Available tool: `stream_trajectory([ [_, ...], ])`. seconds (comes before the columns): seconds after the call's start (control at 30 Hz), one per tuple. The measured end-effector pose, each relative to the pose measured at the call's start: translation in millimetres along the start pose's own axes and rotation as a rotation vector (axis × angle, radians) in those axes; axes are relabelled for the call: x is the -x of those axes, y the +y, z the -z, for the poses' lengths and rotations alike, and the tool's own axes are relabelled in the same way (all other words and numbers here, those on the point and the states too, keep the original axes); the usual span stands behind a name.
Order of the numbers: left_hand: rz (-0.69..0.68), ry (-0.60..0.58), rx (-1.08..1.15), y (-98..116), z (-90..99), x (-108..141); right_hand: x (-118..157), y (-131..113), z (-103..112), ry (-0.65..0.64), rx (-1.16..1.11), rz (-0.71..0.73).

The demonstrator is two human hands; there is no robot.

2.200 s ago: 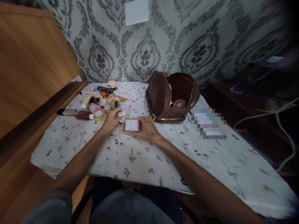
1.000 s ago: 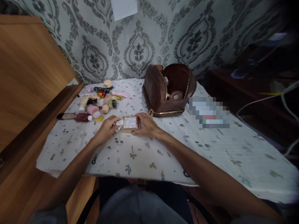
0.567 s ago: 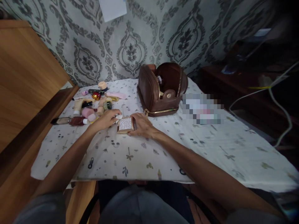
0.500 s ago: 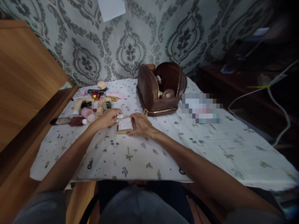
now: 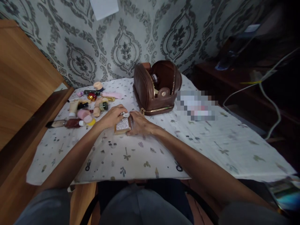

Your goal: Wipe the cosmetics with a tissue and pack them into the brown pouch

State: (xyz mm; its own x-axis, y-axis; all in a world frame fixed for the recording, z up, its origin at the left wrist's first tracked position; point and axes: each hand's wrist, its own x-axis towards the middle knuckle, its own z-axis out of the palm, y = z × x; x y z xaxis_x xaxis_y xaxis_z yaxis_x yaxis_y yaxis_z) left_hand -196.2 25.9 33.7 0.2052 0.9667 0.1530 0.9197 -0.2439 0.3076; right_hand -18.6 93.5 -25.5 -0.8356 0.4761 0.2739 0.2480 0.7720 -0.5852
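Observation:
A small square compact case (image 5: 122, 124) with a glittery silver top and gold edges rests on the patterned cloth in front of me. My right hand (image 5: 140, 123) grips its right side, thumb at the near edge and fingers at the far edge. Pinched in the fingers of my left hand (image 5: 113, 116) is a crumpled white wipe (image 5: 125, 115), held at the far edge of the glittery top. Behind my hands stands a brown cosmetic bag (image 5: 153, 101), unzipped, with a bottle cap (image 5: 154, 78) showing inside.
Several cosmetics lie to the left, among them a green-lidded jar (image 5: 103, 106), a pink bottle (image 5: 84, 115) and a dark red bottle (image 5: 73, 123). A blurred-out item (image 5: 197, 106) is right of the bag. A wooden panel (image 5: 28, 78) borders the left side.
My left hand has moved the wipe across the top of the compact, toward its far right edge. My right hand still holds the case. The whole view has shifted slightly.

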Motion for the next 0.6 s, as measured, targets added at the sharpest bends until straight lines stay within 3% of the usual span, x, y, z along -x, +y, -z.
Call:
stream_trajectory([
  [0.23,-0.022,-0.022,0.034,8.3,1.8,-2.7,0.4,-2.3,3.4,-0.059,-0.042,-0.056],
  [0.6,-0.103,-0.209,0.050,38.9,10.7,10.3,-0.5,1.0,-0.8,-0.040,-0.057,-0.057],
])
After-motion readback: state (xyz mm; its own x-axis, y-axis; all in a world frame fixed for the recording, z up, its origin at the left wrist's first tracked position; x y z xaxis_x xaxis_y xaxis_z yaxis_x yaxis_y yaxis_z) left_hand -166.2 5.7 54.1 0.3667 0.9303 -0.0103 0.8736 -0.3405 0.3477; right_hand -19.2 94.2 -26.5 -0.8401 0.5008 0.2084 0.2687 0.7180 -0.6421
